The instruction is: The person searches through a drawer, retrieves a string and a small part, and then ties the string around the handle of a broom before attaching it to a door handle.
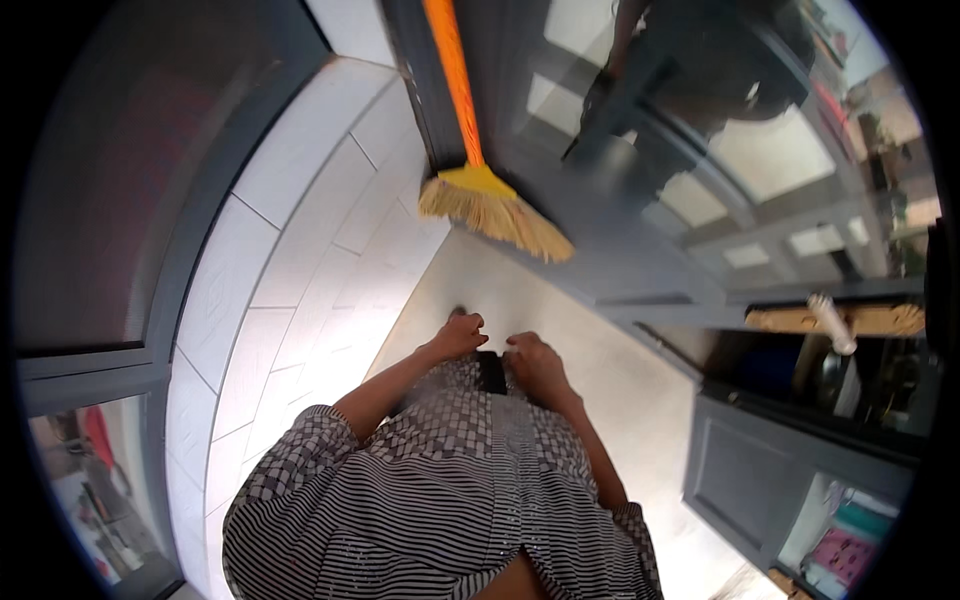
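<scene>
My left hand (462, 335) is in front of my waist, its fingers curled inward. Beside it, a small gap away, my right hand (537, 366) is closed, with the knuckles bent. What either hand holds, if anything, is hidden. Between them, against my patterned shirt (440, 480), shows a small black rectangular patch (491, 372) that I cannot name. Ahead of my hands, out of their reach, a broom (490, 210) with an orange handle, yellow head and straw bristles leans bristles-down in the corner.
White tiled wall (320, 210) runs along the left, below a dark-framed window (140, 200). Ahead and right stands a grey door with reflective glass (700, 150). A wooden bar with a pale handle (832, 322) and a grey cabinet (745, 470) are at right. The floor (630, 430) is pale.
</scene>
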Available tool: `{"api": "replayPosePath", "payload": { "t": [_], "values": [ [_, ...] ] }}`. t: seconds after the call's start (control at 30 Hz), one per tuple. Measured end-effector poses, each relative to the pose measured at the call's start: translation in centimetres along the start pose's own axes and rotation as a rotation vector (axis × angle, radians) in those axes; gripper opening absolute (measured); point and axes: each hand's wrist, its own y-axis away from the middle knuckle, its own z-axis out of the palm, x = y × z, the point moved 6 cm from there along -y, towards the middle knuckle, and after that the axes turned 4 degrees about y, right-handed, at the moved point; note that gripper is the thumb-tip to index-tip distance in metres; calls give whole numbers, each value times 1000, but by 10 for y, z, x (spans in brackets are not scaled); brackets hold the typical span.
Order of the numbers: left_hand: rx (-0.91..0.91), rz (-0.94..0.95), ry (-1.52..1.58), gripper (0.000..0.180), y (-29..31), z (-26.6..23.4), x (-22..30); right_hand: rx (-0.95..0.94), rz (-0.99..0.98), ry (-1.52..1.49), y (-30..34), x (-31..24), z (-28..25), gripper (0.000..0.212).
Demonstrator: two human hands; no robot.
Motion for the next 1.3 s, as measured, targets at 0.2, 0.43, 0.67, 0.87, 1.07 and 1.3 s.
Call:
{"api": "replayPosePath", "payload": {
  "t": [0.2, 0.43, 0.67, 0.87, 1.07, 1.3],
  "values": [
    [-222, -50, -108, 25, 41, 73, -14, 20, 155, -119, 60, 40, 6, 20],
    [-430, 116, -205, 24, 11, 85, 32, 82, 290, 165, 115, 93, 8, 17],
    [-610, 401, -252, 29, -41, 128, 15, 370, 818, 101, 188, 111, 29, 17],
    [-794, 596, -402, 24, -70, 169, -2, 115, 1061, -332, 231, 66, 115, 21],
    [-949, 635, -467, 25, -52, 211, 36, 322, 1096, -232, 270, 77, 101, 26],
    [-940, 595, -677, 33, -11, 274, 97, 392, 1113, -352, 349, 102, 85, 30]
  ]
}}
